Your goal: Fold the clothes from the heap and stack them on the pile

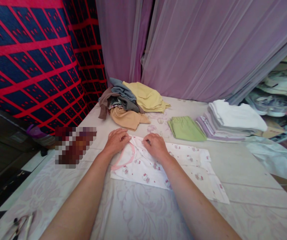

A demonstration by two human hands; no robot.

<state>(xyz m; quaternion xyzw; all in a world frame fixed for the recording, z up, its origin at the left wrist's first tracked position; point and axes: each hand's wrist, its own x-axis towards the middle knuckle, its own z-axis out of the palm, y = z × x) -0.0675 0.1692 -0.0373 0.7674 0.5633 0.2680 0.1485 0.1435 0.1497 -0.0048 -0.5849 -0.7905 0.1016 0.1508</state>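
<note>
Far to the left of the green garment (187, 128), a hanging cloth (41, 60) shows dark blue panels crossed by red bands. Below it, a purple container (35, 130) stands beside a pixelated patch where nothing can be made out, and a thin item (28, 226), too blurred to name, lies low at the near edge. Still left of the green garment but a little farther from the person, a loose heap of clothes (131, 100) piles up brown, grey-blue, orange and yellow pieces. The left hand (116, 142) comes next, left of the green garment, fingers bent and nearly closed, the tips pinching the upper edge of the printed shirt (143, 166) near its pink neckline. That white shirt lies flattened on the patterned sheet (138, 213), on the person's side of the green garment and reaching out past both its ends. The right hand (156, 145), just left of the green garment, rests at the shirt's far edge with fingers loosely curled; whether it grips any cloth cannot be told. Right beside the green garment sits a folded stack (233, 120), white on top with lilac below. Farther right are a translucent plastic bag (270, 155) and shoes (270, 100) on a rack.
</note>
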